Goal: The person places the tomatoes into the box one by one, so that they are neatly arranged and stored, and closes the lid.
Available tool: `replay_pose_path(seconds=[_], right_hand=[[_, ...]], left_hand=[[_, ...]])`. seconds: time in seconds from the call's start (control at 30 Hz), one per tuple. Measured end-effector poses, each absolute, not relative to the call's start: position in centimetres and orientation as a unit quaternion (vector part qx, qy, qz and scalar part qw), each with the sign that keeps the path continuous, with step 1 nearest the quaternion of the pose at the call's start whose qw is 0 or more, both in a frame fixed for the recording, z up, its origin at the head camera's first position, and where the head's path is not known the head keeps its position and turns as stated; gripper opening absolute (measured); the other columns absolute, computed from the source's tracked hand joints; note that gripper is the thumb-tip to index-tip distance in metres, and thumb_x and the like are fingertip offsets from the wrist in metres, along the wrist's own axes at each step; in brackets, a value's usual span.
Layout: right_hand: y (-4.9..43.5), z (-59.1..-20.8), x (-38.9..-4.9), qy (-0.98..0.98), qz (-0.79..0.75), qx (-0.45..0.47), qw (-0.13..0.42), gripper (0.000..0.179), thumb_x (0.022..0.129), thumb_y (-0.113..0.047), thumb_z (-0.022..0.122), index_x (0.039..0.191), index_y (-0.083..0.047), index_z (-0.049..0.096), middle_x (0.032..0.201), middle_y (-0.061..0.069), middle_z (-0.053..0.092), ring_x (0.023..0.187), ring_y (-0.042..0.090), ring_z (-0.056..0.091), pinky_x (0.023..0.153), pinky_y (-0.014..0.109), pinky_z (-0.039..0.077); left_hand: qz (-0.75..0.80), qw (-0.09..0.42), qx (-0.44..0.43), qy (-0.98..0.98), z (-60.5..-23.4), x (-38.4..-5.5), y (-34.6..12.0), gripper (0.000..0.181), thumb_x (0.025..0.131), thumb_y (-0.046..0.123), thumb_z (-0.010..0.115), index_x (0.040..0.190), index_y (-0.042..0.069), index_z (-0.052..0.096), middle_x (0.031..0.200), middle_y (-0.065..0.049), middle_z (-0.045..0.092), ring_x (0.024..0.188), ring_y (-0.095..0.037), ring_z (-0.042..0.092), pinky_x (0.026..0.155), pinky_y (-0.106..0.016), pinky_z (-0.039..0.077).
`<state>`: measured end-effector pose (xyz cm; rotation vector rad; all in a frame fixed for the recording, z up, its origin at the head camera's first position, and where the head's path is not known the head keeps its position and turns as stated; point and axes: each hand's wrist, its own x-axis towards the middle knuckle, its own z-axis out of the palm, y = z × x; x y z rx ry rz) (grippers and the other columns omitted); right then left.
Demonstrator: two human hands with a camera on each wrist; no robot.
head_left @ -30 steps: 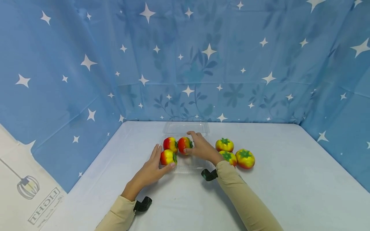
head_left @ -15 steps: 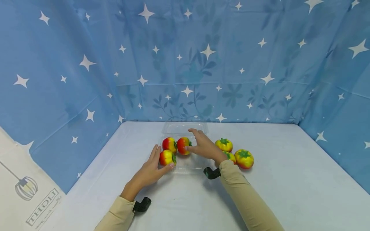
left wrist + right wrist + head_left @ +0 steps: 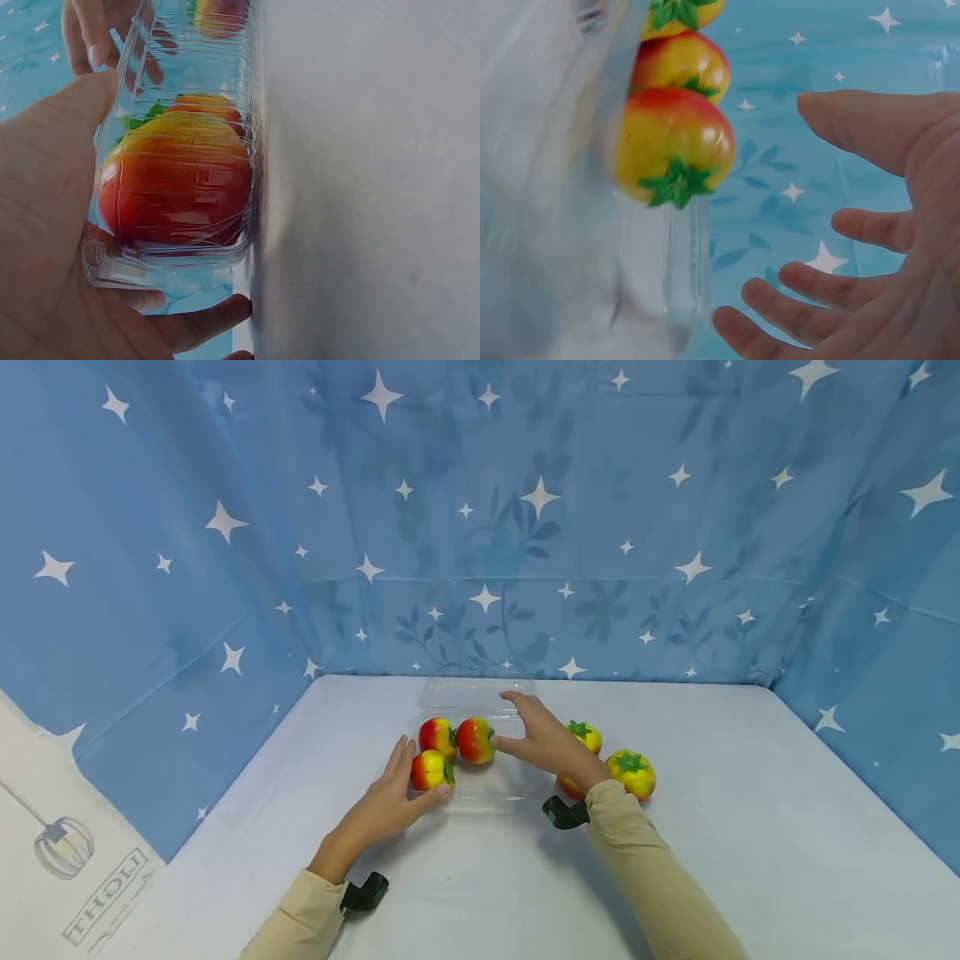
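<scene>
Your left hand point(image 3: 386, 806) lies against the near left corner of the clear container point(image 3: 498, 783), fingers extended; light pressure there should steady it without bending the thin wall. Inside, the front fruit point(image 3: 429, 770) points its leafy end right. Just beyond, your right hand point(image 3: 551, 743) is spread, gripping nothing; move it gently so its thumb doesn't nudge the central fruit point(image 3: 472, 741). That one and the back-left fruit point(image 3: 435, 737) also point right, stem axes sideways; being squat, they show no obvious long axis.
</scene>
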<state>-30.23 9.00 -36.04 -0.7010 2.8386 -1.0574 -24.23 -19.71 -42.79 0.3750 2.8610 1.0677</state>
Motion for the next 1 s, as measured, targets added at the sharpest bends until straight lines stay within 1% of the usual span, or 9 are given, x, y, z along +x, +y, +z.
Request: replay_pose_path(seconds=[0.17,0.3,0.33,0.47,0.53,0.57,0.67,0.8,1.0], right_hand=[[10.8,-36.2,-29.6,0.911,-0.338,-0.235,0.004,0.083,0.102,-0.038,0.074,0.168,-0.010,0.032,0.170,0.021,0.032,0.152,0.042,0.038,0.117,0.065,0.038],[12.5,-36.1,-29.0,0.909,-0.341,-0.239,-0.002,0.082,0.103,-0.037,0.074,0.167,-0.008,0.032,0.168,0.021,0.033,0.150,0.043,0.039,0.118,0.065,0.037],[12.9,-36.1,-28.9,0.910,-0.340,-0.236,-0.002,0.082,0.103,-0.037,0.074,0.167,-0.007,0.032,0.168,0.022,0.033,0.146,0.044,0.043,0.118,0.064,0.038],[14.4,-35.9,-28.6,0.920,-0.328,-0.214,-0.005,0.083,0.102,-0.038,0.074,0.167,-0.007,0.033,0.166,0.024,0.033,0.144,0.045,0.045,0.117,0.065,0.038],[15.2,-35.8,-28.4,0.925,-0.323,-0.200,-0.005,0.082,0.102,-0.039,0.074,0.167,-0.008,0.034,0.166,0.024,0.033,0.144,0.045,0.044,0.116,0.067,0.038],[15.6,-35.7,-28.3,0.927,-0.321,-0.194,-0.007,0.081,0.102,-0.039,0.073,0.166,-0.008,0.035,0.167,0.023,0.033,0.148,0.045,0.040,0.117,0.068,0.037],[16.9,-35.3,-28.0,0.929,-0.322,-0.180,-0.017,0.078,0.102,-0.036,0.073,0.165,-0.007,0.037,0.166,0.024,0.033,0.148,0.047,0.039,0.116,0.070,0.036],[18.4,-34.8,-27.9,0.934,-0.318,-0.162,-0.028,0.075,0.103,-0.032,0.072,0.163,-0.004,0.039,0.165,0.027,0.035,0.145,0.050,0.041,0.112,0.071,0.040],[20.5,-34.8,-28.2,0.941,-0.303,-0.149,-0.013,0.073,0.103,-0.034,0.073,0.160,-0.001,0.043,0.162,0.029,0.041,0.143,0.052,0.044,0.109,0.071,0.044]], left_hand=[[0.347,0.030,0.125,0.929,-42.8,-24.2,-19.7,0.116,0.099,0.069,0.063,0.171,0.003,0.002,0.179,-0.016,-0.006,0.161,-0.045,0.013,0.124,-0.065,0.021],[0.347,0.029,0.124,0.929,-42.8,-24.1,-19.6,0.115,0.099,0.069,0.063,0.171,0.003,0.002,0.179,-0.015,-0.006,0.161,-0.045,0.015,0.124,-0.065,0.021],[0.347,0.030,0.123,0.929,-42.8,-24.0,-19.6,0.115,0.099,0.069,0.063,0.171,0.004,0.002,0.179,-0.015,-0.006,0.161,-0.045,0.015,0.124,-0.064,0.021],[0.344,0.032,0.124,0.930,-42.6,-23.9,-19.8,0.116,0.099,0.070,0.062,0.171,0.003,0.001,0.178,-0.017,-0.007,0.160,-0.047,0.015,0.124,-0.065,0.022],[0.342,0.033,0.124,0.931,-42.5,-23.8,-19.9,0.117,0.099,0.070,0.062,0.171,0.003,0.000,0.178,-0.017,-0.008,0.160,-0.048,0.015,0.124,-0.066,0.021],[0.341,0.033,0.124,0.931,-42.5,-23.8,-19.9,0.117,0.099,0.070,0.062,0.171,0.002,0.000,0.178,-0.017,-0.008,0.160,-0.048,0.015,0.124,-0.066,0.021],[0.337,0.034,0.121,0.933,-42.4,-23.9,-20.1,0.117,0.099,0.071,0.061,0.171,0.003,0.000,0.178,-0.016,-0.009,0.160,-0.047,0.016,0.124,-0.065,0.021],[0.337,0.032,0.126,0.932,-42.4,-24.0,-20.1,0.117,0.099,0.071,0.061,0.171,0.002,0.000,0.178,-0.017,-0.009,0.160,-0.047,0.017,0.124,-0.066,0.021],[0.340,0.038,0.125,0.931,-42.6,-24.1,-19.6,0.117,0.099,0.070,0.062,0.171,0.002,-0.001,0.178,-0.018,-0.009,0.160,-0.046,0.014,0.124,-0.065,0.020]])
